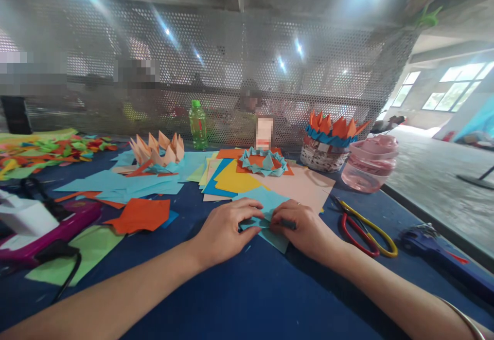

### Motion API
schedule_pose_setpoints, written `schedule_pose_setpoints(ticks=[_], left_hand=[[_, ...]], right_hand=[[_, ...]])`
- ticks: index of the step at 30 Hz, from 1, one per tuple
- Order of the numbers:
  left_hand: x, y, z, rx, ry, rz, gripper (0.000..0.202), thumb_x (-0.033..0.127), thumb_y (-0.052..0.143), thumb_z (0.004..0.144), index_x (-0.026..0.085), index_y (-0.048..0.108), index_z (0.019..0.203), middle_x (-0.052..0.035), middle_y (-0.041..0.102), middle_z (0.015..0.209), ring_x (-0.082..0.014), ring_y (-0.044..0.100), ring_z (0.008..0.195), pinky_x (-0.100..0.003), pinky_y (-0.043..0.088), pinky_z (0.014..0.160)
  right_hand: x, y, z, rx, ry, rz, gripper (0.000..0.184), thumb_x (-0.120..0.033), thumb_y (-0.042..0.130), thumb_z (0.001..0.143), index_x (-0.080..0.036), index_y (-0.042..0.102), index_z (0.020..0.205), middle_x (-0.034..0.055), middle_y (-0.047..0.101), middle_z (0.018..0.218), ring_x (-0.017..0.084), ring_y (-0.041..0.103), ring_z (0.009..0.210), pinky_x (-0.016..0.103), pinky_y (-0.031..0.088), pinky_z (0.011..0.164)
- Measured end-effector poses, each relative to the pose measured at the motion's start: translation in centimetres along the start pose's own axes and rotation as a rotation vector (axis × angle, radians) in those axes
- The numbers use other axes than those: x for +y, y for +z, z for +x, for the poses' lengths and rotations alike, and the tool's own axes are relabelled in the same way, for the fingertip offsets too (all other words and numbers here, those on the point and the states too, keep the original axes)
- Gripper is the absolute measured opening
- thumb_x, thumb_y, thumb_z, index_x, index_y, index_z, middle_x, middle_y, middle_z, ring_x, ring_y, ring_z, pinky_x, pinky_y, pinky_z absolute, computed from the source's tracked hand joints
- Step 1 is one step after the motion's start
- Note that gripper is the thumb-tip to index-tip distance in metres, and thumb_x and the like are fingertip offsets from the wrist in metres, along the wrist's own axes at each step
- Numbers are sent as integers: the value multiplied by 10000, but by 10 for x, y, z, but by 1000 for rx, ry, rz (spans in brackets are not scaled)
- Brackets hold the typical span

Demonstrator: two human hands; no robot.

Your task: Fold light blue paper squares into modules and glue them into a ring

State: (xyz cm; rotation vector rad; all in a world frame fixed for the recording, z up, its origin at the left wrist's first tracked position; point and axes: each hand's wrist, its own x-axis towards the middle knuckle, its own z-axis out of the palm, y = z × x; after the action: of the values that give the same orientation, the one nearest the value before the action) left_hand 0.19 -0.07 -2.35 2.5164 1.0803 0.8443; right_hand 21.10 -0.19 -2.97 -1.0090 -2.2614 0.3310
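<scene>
Left hand and right hand, how are they kept, please?

Both are half closed, and neither is fully open. A sheet of light-blue paper is pinched between them, and a fold in it seems to be pressed by the right fingertips. The exact fold is partly hidden by the fingers.

Where is this paper found?

It is held low over the dark-blue table, near the middle of the near edge. A pile of coloured sheets is placed just behind it, and scissors with yellow and red handles are laid beside the right hand.

What is done, and what is left?

Three folded paper forms appear finished: a peach lotus, a teal ring and an orange crown. The blue piece appears unfinished, and many loose sheets seem unused.
</scene>
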Motion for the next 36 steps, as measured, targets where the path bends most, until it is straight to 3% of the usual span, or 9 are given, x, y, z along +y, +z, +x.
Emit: schedule_pose_setpoints(ticks=[4,8,15,23,30,36], left_hand=[[-3,3,0,-59,46,10,205,259,530,855,263,718,939,-11,726,974,-188,636,916,-312,475,819],[-4,4,1,-51,15,-2,187,247,555,835,259,737,875,-15,739,909,-188,641,859,-301,481,754],[2,4,4,-3,-218,-75,167,322,618,772,220,699,668,-16,734,858,-196,644,823,-287,465,748],[7,7,12,44,-361,-40,218,276,597,718,197,581,516,-5,712,768,-179,627,725,-264,429,645],[11,5,16,19,-504,38,137,315,595,696,223,684,649,2,683,663,-185,604,647,-253,350,532],[13,4,18,7,-529,55,142,329,600,695,229,690,652,-4,688,674,-187,604,649,-253,327,525]], right_hand=[[-1,0,-1,-4,-8,-13,76,-144,618,802,-190,661,759,28,653,759,157,586,778,295,459,735],[-2,0,-2,3,72,-3,44,-171,659,776,-198,653,810,22,649,806,160,579,803,292,449,733],[0,1,-1,3,232,-39,31,-242,680,758,-216,695,753,17,635,791,175,557,833,313,412,754],[-5,5,4,-9,256,-209,109,-254,615,788,-200,646,698,30,626,742,189,537,790,335,379,727],[-9,9,7,-14,324,-284,125,-283,602,773,-193,649,700,50,632,706,218,548,801,346,359,711],[-9,5,8,-50,410,-246,174,-349,617,757,-203,655,672,44,641,724,230,547,822,358,361,735]])
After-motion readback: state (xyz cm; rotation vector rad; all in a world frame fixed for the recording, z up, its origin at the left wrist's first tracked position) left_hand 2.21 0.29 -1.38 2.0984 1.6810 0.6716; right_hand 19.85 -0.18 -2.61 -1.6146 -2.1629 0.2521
